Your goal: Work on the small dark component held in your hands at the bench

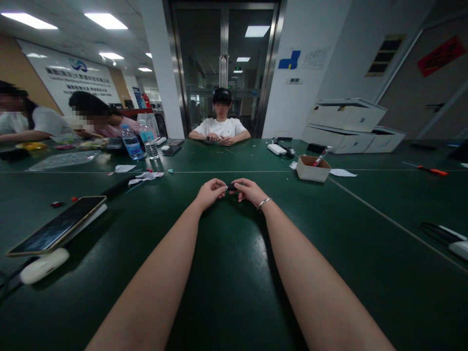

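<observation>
Small black object (pixel 231 187) held above the tabletop (pixel 230 253), in front of the seam running across it. Left hand (pixel 213 192): thumb and fingers closed on the object's left end. Right hand (pixel 248 191): thumb and fingers clamped on its right part; bracelet (pixel 263 204) at the wrist. Finer detail of the object too small to read.

Room: green surface extends between the forearms and broadly to either side of them; beyond the hands it runs to the far edge, where a person (pixel 221 127) sits with arms on it.

Left side, outward: scrap paper (pixel 146 178) by the seam; phone (pixel 58 226) tilted, propped on something white; pale rounded case (pixel 46 265) beside it. Two bottles (pixel 132 142) upright towards the far edge.

Right side: small open box (pixel 313 168) at the seam, a slim item slanting out; orange-handled tool (pixel 433 170) farther right. White boxes (pixel 343 124), stacked, stand along the far edge.
</observation>
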Demonstrator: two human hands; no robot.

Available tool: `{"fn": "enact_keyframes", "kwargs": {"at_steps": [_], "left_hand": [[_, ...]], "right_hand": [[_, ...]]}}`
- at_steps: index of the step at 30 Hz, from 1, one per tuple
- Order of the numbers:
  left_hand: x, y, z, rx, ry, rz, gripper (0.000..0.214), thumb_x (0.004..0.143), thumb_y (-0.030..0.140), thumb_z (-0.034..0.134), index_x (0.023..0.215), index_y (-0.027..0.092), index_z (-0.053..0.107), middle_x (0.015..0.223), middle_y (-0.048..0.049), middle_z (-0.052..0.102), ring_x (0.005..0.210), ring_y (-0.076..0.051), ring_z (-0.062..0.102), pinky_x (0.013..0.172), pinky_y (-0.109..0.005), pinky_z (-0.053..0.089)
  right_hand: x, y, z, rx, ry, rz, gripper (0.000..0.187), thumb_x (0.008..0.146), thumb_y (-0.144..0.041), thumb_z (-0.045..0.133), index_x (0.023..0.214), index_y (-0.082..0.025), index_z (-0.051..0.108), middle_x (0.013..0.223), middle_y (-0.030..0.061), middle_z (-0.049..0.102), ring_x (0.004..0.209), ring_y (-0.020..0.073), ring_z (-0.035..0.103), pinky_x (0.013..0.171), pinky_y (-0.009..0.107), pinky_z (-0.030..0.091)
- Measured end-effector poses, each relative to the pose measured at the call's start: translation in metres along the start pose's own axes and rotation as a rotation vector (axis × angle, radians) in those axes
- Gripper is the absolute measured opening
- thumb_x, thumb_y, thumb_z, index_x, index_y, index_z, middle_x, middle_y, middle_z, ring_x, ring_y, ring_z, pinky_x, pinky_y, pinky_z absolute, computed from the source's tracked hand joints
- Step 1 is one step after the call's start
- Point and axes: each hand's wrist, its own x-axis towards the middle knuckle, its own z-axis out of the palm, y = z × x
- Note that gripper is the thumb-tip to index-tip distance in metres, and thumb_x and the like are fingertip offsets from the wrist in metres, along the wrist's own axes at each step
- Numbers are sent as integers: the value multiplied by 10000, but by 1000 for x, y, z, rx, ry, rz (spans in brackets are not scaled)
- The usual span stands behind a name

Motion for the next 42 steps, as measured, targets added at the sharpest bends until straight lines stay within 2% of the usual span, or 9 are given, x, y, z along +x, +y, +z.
{"fn": "enact_keyframes", "kwargs": {"at_steps": [7, 14, 18, 24, 29, 36, 42], "left_hand": [[3, -3, 1, 18, 4, -57, 194, 765, 302, 625, 837, 125, 593, 672, -36, 635, 580, -114, 603, 580, -254, 468], [5, -10, 0, 156, 29, -7, 226, 794, 366, 570, 827, 148, 619, 713, -47, 655, 632, -130, 624, 593, -256, 481], [2, -8, -1, 120, 59, 22, 214, 778, 347, 593, 902, 172, 595, 710, -23, 645, 635, -127, 625, 593, -257, 494], [2, -7, -2, 113, 18, 51, 249, 700, 280, 686, 886, 152, 583, 650, -18, 639, 622, -128, 621, 621, -266, 492], [3, -6, -1, 62, 6, 1, 259, 711, 306, 684, 871, 123, 593, 682, -45, 651, 609, -125, 617, 611, -273, 492], [6, -2, -3, -7, 144, -86, 258, 742, 353, 657, 802, 108, 609, 652, -45, 641, 567, -102, 593, 554, -230, 467], [6, -7, -1, 20, 57, -59, 254, 741, 354, 653, 811, 112, 616, 658, -44, 649, 548, -100, 588, 542, -232, 459]], "right_hand": [[-1, -1, 1, 15, 17, 18, 79, 864, -129, 532, 935, -141, 566, 624, 22, 674, 366, 58, 508, 383, 174, 492], [-2, -3, 3, 0, 28, 15, 84, 865, -115, 528, 937, -137, 565, 617, 18, 670, 366, 54, 504, 385, 168, 492], [-2, -2, 2, -9, 30, 19, 90, 856, -126, 550, 943, -137, 567, 614, 17, 671, 370, 55, 509, 385, 167, 492], [-1, -1, 1, 4, 29, 19, 60, 867, -144, 542, 922, -137, 564, 615, 25, 673, 371, 56, 511, 391, 171, 499], [0, 0, 1, 7, 33, 21, 53, 857, -169, 570, 901, -141, 563, 611, 25, 674, 374, 54, 511, 390, 166, 498], [-2, 0, 0, 82, 70, 9, 62, 910, -165, 474, 952, -153, 517, 644, 19, 675, 369, 55, 510, 395, 189, 505], [-2, 0, 2, -1, 7, -15, 133, 855, -151, 556, 987, -161, 540, 670, -4, 657, 376, 47, 511, 386, 177, 496]]}}
